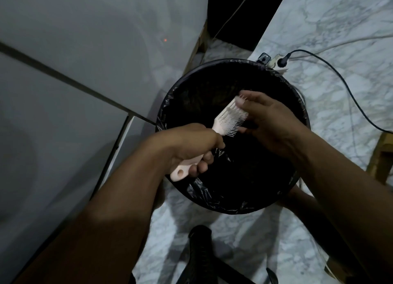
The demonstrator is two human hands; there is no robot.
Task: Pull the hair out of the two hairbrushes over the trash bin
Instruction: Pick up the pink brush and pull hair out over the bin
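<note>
Fingers (244, 101) seemingly among hairbrush (228, 117) bristles

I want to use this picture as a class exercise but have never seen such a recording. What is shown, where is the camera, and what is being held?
There is no machine here. A camera worn on a person's head looks down at their two bare hands. The left hand grips the handle of a pale hairbrush; the right hand has its fingers at the bristles. Both are over a round trash bin lined with a black bag, standing on a marble floor. A power strip with cables lies behind the bin.
</note>
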